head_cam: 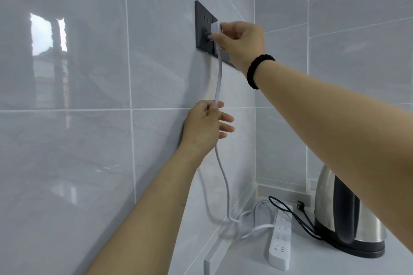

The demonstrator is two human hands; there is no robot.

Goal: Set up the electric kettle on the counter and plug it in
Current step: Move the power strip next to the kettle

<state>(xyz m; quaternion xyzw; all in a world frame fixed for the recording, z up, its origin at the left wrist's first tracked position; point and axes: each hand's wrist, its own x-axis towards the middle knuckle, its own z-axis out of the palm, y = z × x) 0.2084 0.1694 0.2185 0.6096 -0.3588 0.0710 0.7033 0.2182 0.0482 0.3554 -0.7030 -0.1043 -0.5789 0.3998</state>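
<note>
On the left, the dark rectangular wall socket plate [204, 29] sits on the glossy grey tiled wall [89, 73]. Just right of it, the white flat plug [216, 28] is held at the plate's lower outlet with its prongs partly showing, so it looks not quite seated. The right hand [241, 43] pinches the plug body, its fingers [225, 40] clamped on it, most likely to drive it straight in. Below, the left hand [204, 126] pinches the white round cable [218, 82] between thumb and forefinger while the other fingers spread loose; this probably takes the cable's weight off the plug so it does not twist.

The cable drops to the pale grey desk [312, 259] and loops into the white power strip [280, 236] lying there. Further right, the black cord [290, 212] ends in a black round plug [300, 203] lying loose beside the strip, not inserted. At the far right the stainless-steel electric kettle [348, 219] with black handle stands upright on its black base in the corner, partly hidden by the right forearm. Judging by this, the kettle is placed but unpowered.
</note>
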